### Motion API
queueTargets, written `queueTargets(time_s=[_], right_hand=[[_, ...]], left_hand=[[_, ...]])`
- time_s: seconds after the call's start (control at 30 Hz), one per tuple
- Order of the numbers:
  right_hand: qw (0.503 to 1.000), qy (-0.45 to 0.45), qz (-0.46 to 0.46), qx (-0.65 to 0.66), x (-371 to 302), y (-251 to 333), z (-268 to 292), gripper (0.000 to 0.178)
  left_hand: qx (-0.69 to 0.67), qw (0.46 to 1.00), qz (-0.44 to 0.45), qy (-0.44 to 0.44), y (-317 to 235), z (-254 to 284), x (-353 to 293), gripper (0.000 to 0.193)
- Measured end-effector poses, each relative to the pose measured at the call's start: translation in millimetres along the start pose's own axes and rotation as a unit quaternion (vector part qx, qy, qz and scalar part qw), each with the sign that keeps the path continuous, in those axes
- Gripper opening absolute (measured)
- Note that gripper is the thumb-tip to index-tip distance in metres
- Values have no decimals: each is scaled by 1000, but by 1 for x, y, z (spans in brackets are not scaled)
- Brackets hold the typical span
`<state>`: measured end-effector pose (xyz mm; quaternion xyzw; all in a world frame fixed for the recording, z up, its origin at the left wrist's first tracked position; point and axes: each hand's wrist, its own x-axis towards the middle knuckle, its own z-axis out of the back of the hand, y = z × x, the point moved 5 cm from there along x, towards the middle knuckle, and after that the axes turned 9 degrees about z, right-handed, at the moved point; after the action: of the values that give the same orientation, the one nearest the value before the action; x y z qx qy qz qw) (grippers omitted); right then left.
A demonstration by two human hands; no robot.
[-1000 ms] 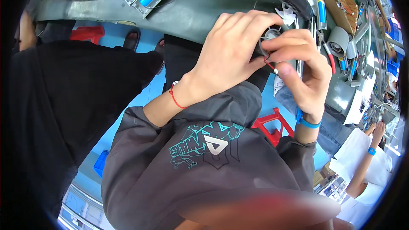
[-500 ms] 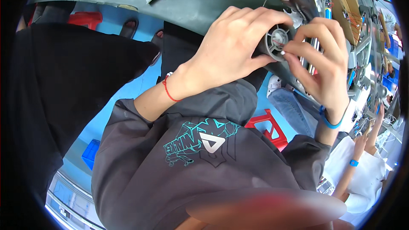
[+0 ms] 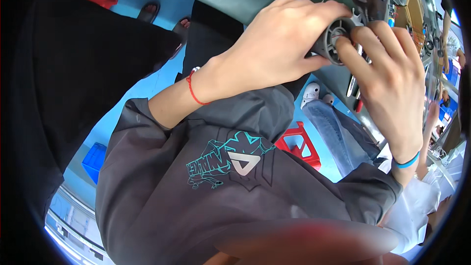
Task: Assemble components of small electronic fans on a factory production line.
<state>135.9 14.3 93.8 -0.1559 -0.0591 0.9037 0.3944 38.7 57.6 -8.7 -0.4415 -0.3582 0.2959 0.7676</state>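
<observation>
Grey tube (image 3: 327,44) sits in left hand (image 3: 287,37), fingers wrapped round its wall; axis roughly left-right, spoked mouth facing right hand (image 3: 390,71). Right fingertips bunch at mouth; cannot tell whether they grip anything.

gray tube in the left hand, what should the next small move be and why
Perhaps hold the gray tube steady with the left hand and draw the right hand back slightly to check the tube's spoked end: that end faces the right hand, whose fingertips cover part of it, hiding what they touch.
</observation>
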Motion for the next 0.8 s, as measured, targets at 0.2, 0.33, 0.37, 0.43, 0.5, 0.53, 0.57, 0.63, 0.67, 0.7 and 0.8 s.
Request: queueTargets(time_s=[0.2, 0.33, 0.37, 0.43, 0.5, 0.53, 0.57, 0.63, 0.67, 0.7, 0.8], right_hand=[[986, -124, 55, 97, -1, -10, 2, 36], [945, -197, 5, 259, -14, -24, -16, 33], [942, -201, 16, 269, -17, -26, -19, 33], [948, -195, 28, 250, -15, -24, -17, 33], [962, -180, 38, 201, -9, -17, -14, 34], [962, -180, 38, 201, -6, -14, -10, 34], [974, -165, 47, 146, -4, -9, -5, 34], [985, -150, 64, 64, 2, -1, 1, 34], [984, -151, 67, 65, 4, 0, 4, 34], [987, -134, 66, 60, 6, 1, 7, 36], [986, -134, 80, 52, 9, -4, 4, 38]], left_hand=[[-15, 999, -22, -46, 0, 0, -2, 62], [-9, 999, -17, -28, -3, 0, -2, 63], [-8, 999, -17, -27, -4, 0, -2, 64], [-10, 999, -16, -26, -3, 0, -2, 64], [-11, 1000, -13, -23, -2, 1, -2, 64], [-13, 1000, -10, -20, -1, 2, -2, 64], [-15, 1000, -7, -18, 0, 2, -2, 64], [-21, 1000, -8, -18, 1, 2, -2, 64], [-27, 999, -10, -16, 2, 1, -2, 64], [-27, 999, -9, -16, 2, 2, -1, 64], [-30, 999, -11, -15, 2, 2, 0, 64]])
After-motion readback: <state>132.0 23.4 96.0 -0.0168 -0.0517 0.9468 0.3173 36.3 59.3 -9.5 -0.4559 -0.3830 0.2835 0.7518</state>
